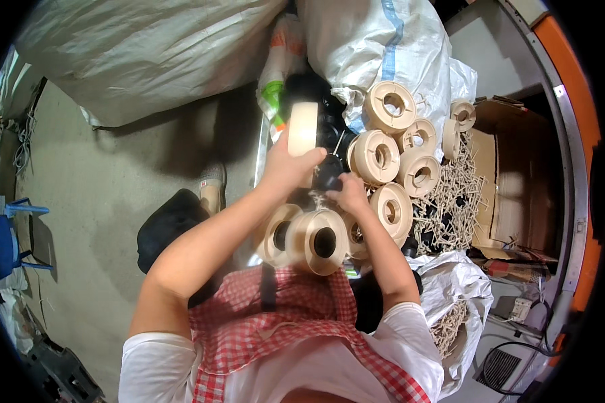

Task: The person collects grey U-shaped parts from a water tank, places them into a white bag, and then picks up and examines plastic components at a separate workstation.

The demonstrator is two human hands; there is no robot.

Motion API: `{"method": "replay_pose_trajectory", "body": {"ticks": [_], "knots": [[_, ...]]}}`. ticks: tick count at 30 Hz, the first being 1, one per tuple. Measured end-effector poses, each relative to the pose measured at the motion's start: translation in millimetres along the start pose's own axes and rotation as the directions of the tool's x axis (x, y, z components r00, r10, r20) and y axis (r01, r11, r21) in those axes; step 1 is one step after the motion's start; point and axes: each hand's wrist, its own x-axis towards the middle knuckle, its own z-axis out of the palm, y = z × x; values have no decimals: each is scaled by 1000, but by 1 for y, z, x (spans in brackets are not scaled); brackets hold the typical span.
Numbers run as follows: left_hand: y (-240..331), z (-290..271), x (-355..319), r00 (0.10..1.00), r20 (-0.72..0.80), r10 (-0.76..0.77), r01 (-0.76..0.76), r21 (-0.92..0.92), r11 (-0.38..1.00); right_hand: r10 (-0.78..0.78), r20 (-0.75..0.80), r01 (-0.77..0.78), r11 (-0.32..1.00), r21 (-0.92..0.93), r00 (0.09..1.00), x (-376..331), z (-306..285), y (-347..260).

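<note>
My left hand (286, 164) grips a cream plastic spool-like ring (304, 127), held on edge, with the thumb stretched over its near side. Just right of it my right hand (351, 195) has its fingers curled at a black rounded part (329, 172), close beneath the left thumb. Closer to my body, two more cream rings lie, one of them a ring with a dark centre hole (339, 232). To the right of my hands several cream rings are heaped, among them a spoked ring (390, 107). Dark parts (333, 111) lie beyond my hands.
Many small beige plastic pieces (454, 195) are piled right of the rings, beside an open cardboard box (528, 181). A white sack (464, 282) at the near right holds more. Large white sacks (154, 54) stand at the back. A blue stool (7, 245) is at far left.
</note>
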Motion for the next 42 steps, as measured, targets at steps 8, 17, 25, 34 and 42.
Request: {"method": "replay_pose_trajectory", "body": {"ticks": [8,17,25,34,42], "knots": [[-2,6,-17,917,304,-257,309,-137,941,-324,-563,526,816,241,760,-47,-39,-66],[8,-4,-15,817,513,-263,223,139,965,-379,-374,501,804,319,846,-82,-76,-61],[12,5,-29,871,478,-117,78,101,992,-82,-64,101,621,777,995,-76,-64,-58],[5,7,-26,914,395,-92,-20,270,963,-164,261,-204,302,931,951,-55,-38,-18],[7,9,-27,894,419,-157,-23,393,919,-136,-62,115,432,895,989,-68,-50,-58]]}}
